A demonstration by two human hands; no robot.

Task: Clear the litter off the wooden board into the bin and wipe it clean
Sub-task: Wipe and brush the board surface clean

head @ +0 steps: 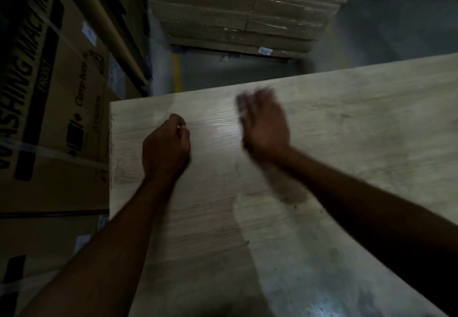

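The pale wooden board (334, 143) fills the lower right of the head view, its surface dusty with a few small dark specks. My left hand (166, 147) rests on the board near its left corner, fingers curled into a fist around something small and pale that peeks out at the thumb. My right hand (265, 123) is over the middle of the board, blurred by motion, fingers together, with a small grey thing (241, 102) at the fingertips that is too blurred to name. No bin is in view.
Tall cardboard boxes (49, 93) printed "washing machine" stand tight against the board's left edge. A shrink-wrapped pallet of cartons (243, 11) stands beyond the far edge. Grey floor (247, 73) with a yellow line (177, 73) lies between.
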